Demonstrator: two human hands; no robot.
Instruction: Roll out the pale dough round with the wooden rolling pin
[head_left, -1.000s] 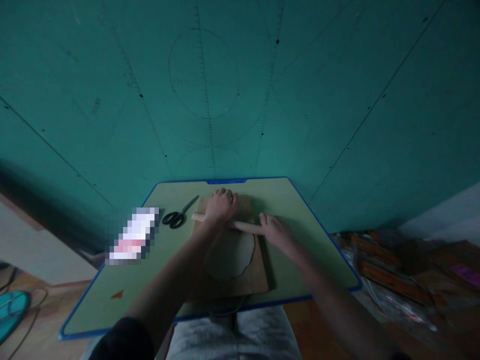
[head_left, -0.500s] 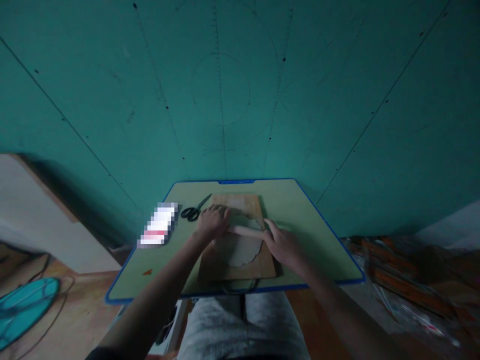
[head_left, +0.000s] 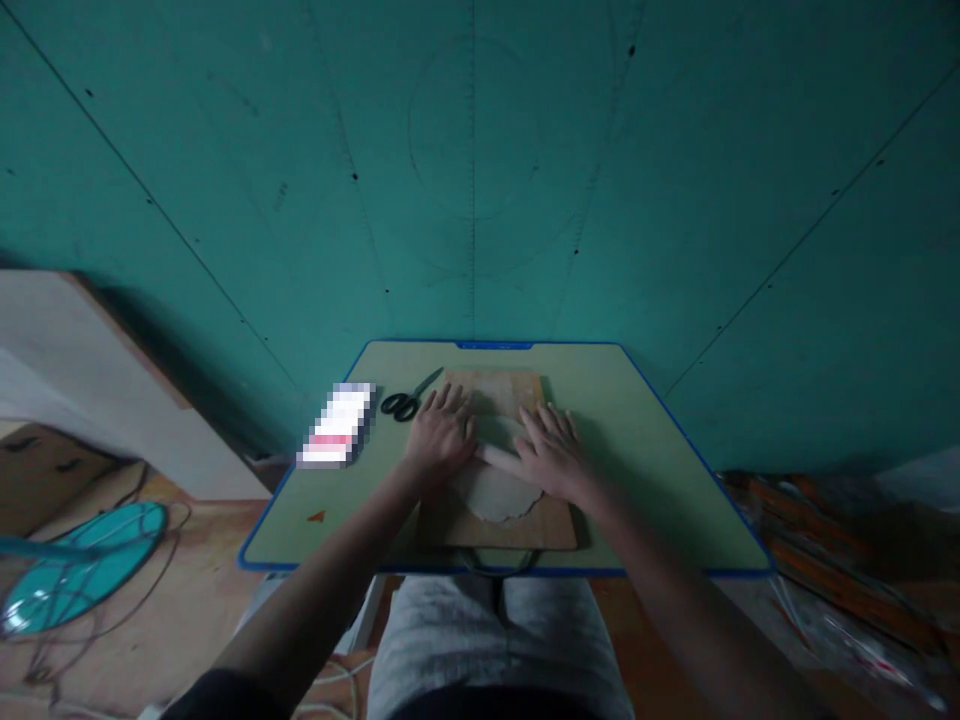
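The rolling pin (head_left: 498, 458) lies across the dough (head_left: 495, 495) on the board (head_left: 487, 535). Your left hand (head_left: 441, 432) and right hand (head_left: 551, 452) lie flat over its ends, fingers outstretched rather than gripping (palms hidden). Scissors (head_left: 409, 402) lie near your left hand.

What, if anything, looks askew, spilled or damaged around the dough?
Nothing looks spilled. The dough has a ragged, uneven near edge, and the rolling pin slants across it, right end nearer the camera, rather than lying square to the board.
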